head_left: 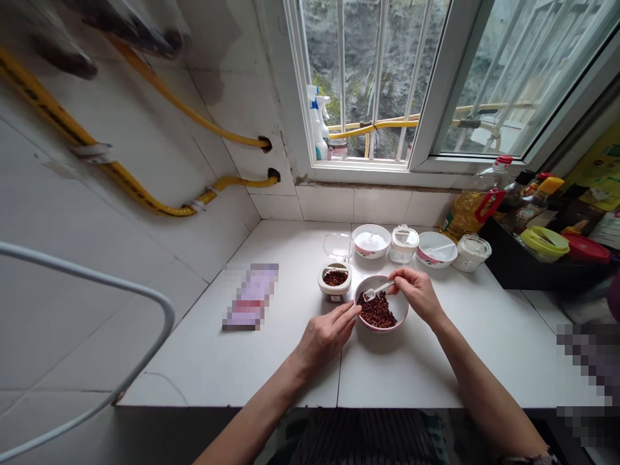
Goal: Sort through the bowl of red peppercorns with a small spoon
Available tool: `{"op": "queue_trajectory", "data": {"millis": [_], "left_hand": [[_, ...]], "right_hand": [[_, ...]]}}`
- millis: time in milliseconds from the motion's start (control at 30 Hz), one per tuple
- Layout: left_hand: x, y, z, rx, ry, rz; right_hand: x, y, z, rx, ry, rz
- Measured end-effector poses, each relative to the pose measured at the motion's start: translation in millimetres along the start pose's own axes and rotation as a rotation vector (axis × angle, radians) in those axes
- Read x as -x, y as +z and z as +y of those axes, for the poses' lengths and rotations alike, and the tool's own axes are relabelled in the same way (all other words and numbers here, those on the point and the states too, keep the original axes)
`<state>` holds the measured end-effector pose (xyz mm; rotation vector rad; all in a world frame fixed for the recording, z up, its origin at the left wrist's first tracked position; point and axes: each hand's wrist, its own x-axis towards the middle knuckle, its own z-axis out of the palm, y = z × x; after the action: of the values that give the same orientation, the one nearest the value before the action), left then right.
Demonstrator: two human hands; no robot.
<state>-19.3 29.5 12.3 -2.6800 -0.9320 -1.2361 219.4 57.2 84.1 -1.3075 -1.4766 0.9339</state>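
My right hand (415,294) pinches the handle of a small white spoon (380,289), its scoop tilted down over the bowl. Dark reddish-brown grains that look like Sichuan peppercorns (378,312) lie in the white bowl with a pink edge (400,309). At the bowl's left rim, my left hand (332,330) holds on with its fingers along the side; the thumb is hidden. Just behind that hand stands a seasoning jar (334,292) holding the same dark grains, its clear lid (338,245) raised.
Along the back stand a bowl of white powder (371,242), a lidded jar (403,243), a bowl with a white spoon (436,250) and another jar (471,252). An oil bottle (467,210) and a black rack (513,265) are at right. A blurred purple packet (252,297) lies left.
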Motion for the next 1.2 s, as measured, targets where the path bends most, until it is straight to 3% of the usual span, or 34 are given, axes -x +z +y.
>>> {"op": "queue_trajectory", "data": {"millis": [300, 867, 1200], "left_hand": [[-0.9, -0.1, -0.3, 0.001, 0.011, 0.008], [-2.2, -0.5, 0.4, -0.013, 0.021, 0.011], [-0.4, 1.0, -0.3, 0.006, 0.01, 0.0]], "right_hand": [[1.7, 2.7, 0.0, 0.163, -0.078, 0.014], [0.0, 1.1, 1.2, 0.035, 0.038, -0.01], [0.3, 1.0, 0.6, 0.035, 0.021, 0.01]]}}
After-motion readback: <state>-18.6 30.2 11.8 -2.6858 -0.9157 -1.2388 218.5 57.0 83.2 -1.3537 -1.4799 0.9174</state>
